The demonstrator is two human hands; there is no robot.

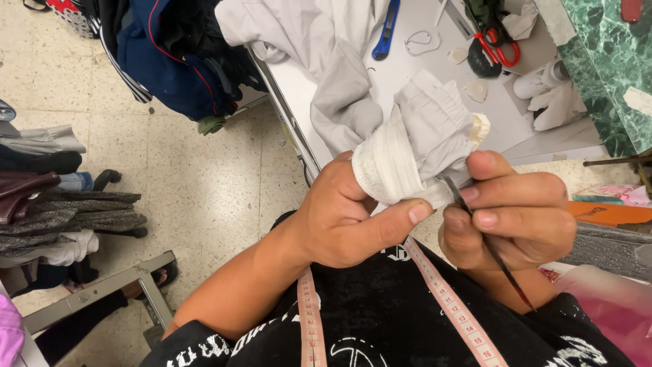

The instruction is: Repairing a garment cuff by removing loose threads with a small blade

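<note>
speckled floor, white table (pixel 421 75) at the top with scissors (pixel 496 44) and a blue cutter (pixel 386 30).
left hand (pixel 346 217) pinches the ribbed cuff (pixel 390 166) of a white garment (pixel 428 129) between thumb and fingers, just off the table edge; right hand (pixel 516 217) is closed on a thin dark tool (pixel 489 245), its tip touching the cuff. pink tape (pixel 451 306) hangs over the black shirt.

The pale grey, ribbed elastic waistband of soft matt cloth (pixel 390 166) is pinched in the left hand (pixel 346 217), while the right hand (pixel 513 217) holds a thin dark tool with a dull metal tip (pixel 489 245). A pink tape measure (pixel 451 302) looks like smooth, flexible plastic against rough black printed cloth. The white table (pixel 414 75) is smooth and matt, the green marbled surface (pixel 611 61) polished, and the speckled stone floor (pixel 204 170) faintly glossy.
</note>
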